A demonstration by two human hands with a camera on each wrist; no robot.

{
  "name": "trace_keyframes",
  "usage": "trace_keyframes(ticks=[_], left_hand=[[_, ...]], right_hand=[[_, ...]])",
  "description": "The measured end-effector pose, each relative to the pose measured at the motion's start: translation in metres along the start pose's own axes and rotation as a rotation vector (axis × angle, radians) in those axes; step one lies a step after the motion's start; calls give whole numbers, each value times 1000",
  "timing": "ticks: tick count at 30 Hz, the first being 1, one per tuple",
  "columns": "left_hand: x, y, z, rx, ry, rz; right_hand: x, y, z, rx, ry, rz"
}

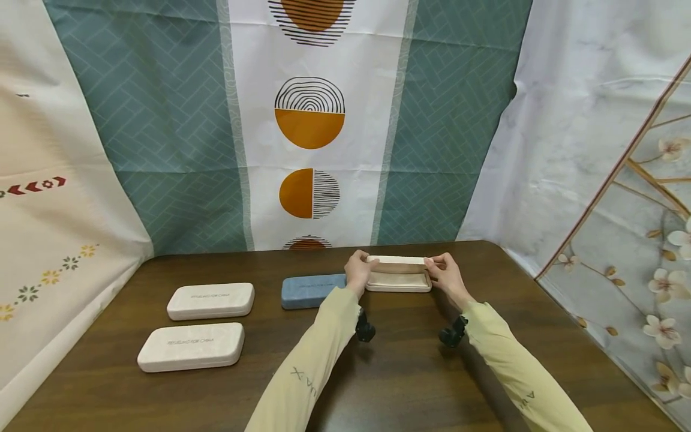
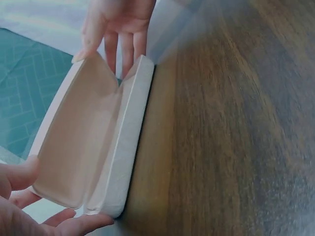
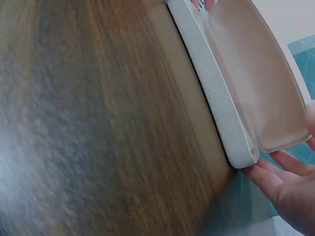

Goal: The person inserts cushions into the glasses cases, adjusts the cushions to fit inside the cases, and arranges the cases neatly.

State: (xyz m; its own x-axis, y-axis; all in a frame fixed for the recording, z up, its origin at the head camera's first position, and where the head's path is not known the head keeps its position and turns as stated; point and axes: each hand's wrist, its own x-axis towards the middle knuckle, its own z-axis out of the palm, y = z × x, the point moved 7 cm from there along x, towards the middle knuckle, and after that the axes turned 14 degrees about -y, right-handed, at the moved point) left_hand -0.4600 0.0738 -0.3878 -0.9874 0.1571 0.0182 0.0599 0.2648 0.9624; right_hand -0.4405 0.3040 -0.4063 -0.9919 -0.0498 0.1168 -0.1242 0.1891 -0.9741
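A white eyeglass case point(image 1: 399, 289) stands open near the table's back edge, its lid point(image 1: 398, 260) tilted up and its beige lining facing me. My left hand point(image 1: 358, 273) grips the case's left end; in the left wrist view its thumb is on the lid's edge and a finger touches the base. At the opposite end, my right hand point(image 1: 447, 280) holds the lid's corner between thumb and fingers. The right wrist view shows fingers of that hand point(image 3: 290, 187) against the end of the base. Only lining is visible inside the lid point(image 2: 74, 132).
A blue eyeglass case point(image 1: 310, 291) lies just left of my left hand, partly hidden by the sleeve. Two closed white cases point(image 1: 210, 301) point(image 1: 191, 347) with printed lettering lie farther left on the brown wooden table point(image 1: 399, 384). Patterned cloths point(image 1: 183, 120) hang behind and at both sides.
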Motion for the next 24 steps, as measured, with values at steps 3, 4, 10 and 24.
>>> trace_keyframes(ticks=[3,4,10,24], left_hand=[[-5,3,3,-10,-45,-21],[-6,4,4,-26,-58,-30],[-9,5,10,-14,-62,-21],[-24,5,3,15,40,63]], right_hand=[[-1,0,-4,-19,-19,9],[-1,-1,-6,-26,-24,11],[-1,-2,-11,-70,-69,11],[-4,-2,-7,-54,-133,-27]])
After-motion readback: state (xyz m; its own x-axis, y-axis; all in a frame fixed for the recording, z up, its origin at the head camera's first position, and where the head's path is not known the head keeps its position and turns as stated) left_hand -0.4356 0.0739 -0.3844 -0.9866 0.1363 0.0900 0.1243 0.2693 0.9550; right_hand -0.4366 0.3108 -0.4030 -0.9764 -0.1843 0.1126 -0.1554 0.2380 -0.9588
